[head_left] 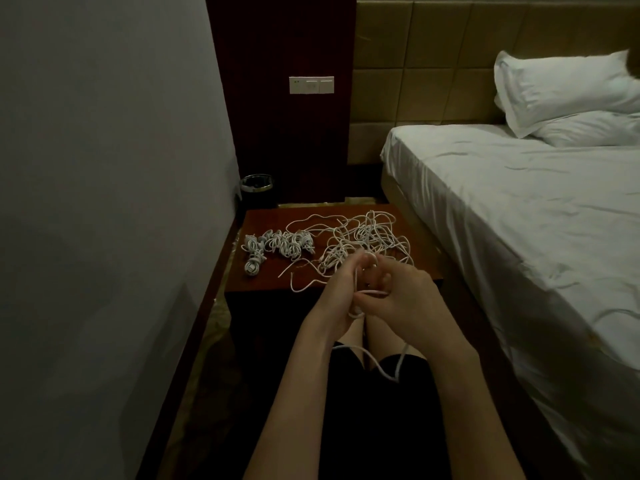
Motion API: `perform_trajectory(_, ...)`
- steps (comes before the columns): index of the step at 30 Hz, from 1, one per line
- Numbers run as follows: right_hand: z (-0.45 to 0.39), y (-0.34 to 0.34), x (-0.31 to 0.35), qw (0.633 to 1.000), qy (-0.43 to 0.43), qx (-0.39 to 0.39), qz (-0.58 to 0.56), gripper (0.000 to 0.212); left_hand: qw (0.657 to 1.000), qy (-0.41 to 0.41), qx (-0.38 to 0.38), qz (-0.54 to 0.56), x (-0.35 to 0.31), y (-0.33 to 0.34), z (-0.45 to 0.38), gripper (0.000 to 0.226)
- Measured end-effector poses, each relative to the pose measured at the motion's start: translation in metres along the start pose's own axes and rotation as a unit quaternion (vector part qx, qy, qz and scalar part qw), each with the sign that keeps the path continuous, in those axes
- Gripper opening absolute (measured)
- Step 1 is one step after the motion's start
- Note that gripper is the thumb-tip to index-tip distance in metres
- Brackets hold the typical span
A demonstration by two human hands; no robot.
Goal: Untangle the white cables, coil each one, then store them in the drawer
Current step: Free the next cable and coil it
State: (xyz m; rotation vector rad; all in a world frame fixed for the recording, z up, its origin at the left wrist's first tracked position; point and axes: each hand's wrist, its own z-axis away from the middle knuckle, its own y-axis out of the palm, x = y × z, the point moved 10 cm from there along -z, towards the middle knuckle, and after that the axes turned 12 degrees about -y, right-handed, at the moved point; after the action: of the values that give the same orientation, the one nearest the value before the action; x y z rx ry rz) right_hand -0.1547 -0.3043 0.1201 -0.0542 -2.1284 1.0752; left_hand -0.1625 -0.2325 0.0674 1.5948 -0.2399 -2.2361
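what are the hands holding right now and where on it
Both the left hand and right hand grip one thin white cable along its middle; its loose length hangs to the lap.

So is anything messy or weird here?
Yes: a loose tangle of white cables sprawls over the table, beside neat coils. One cable trails from both hands onto the lap.

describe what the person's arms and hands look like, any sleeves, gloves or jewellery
Both forearms are bare right up to the bottom edge of the picture, with no sleeve in view. The left hand and right hand wear no gloves. No watch, bracelet or ring shows, though the light is dim. Dark shorts cover the lap.
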Motion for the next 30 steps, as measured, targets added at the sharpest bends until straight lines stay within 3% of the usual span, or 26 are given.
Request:
perform_trajectory(5,0.004,0.008,-0.023,0.997,0.066,0.007,-0.025,0.038,0.994,-0.047,-0.012,-0.096,0.011,-0.003,0.003,0.039)
perform_trajectory(9,0.005,0.01,-0.026,0.978,0.039,0.041,-0.2,0.011,0.996,-0.056,0.04,-0.057,0.018,-0.004,-0.003,0.038)
perform_trajectory(11,0.005,-0.003,-0.026,0.976,0.017,0.006,-0.219,0.003,0.995,-0.063,0.065,-0.051,0.022,-0.002,-0.004,0.039)
perform_trajectory(14,0.002,-0.018,-0.027,0.984,-0.022,-0.073,-0.162,0.002,0.988,-0.079,0.122,-0.059,0.03,0.012,0.001,0.044)
perform_trajectory(17,0.001,-0.017,-0.031,0.976,-0.017,-0.13,-0.172,0.011,0.98,-0.088,0.164,-0.065,0.035,0.022,0.006,0.042)
perform_trajectory(20,0.002,-0.01,-0.037,0.955,0.02,-0.145,-0.258,0.006,0.978,-0.081,0.177,-0.077,0.034,0.02,0.009,0.035)
perform_trajectory(23,0.005,-0.004,-0.048,0.935,0.068,-0.151,-0.313,0.012,0.968,-0.091,0.217,-0.084,0.04,0.024,0.011,0.045)
perform_trajectory(26,0.004,-0.011,-0.052,0.932,0.063,-0.184,-0.307,0.017,0.961,-0.103,0.237,-0.094,0.045,0.029,0.013,0.042)
perform_trajectory(30,0.001,-0.011,-0.043,0.927,0.047,-0.226,-0.294,0.02,0.966,-0.093,0.211,-0.119,0.046,0.027,0.01,0.038)
